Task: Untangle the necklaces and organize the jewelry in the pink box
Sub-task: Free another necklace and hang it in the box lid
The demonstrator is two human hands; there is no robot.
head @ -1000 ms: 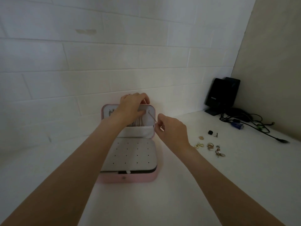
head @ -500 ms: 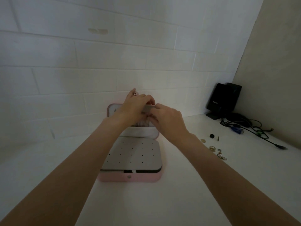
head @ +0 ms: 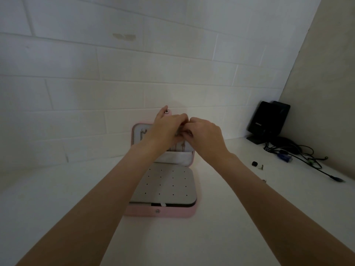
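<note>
The pink box (head: 161,213) stands open on the white counter, its lid upright against the wall. A grey panel with small holes (head: 167,184) covers the base. Thin necklace chains (head: 181,146) hang inside the lid above a white pocket (head: 175,158). My left hand (head: 167,129) and my right hand (head: 205,135) meet at the lid's top, fingers curled and pinching a thin chain (head: 179,133) between them. The lid's snap tab (head: 166,111) sticks up behind my left hand. The hands hide most of the lid's upper part.
A black device (head: 269,120) leans in the right corner, with dark cables and a blue plug (head: 284,157) spread in front of it. A small black piece (head: 254,163) and tiny metal bits (head: 261,167) lie on the counter to the right of my arm.
My right hand moved up and left with the chain end and now meets my left hand at the lid's top. The view shifted, so the loose rings on the counter are behind my right arm.
</note>
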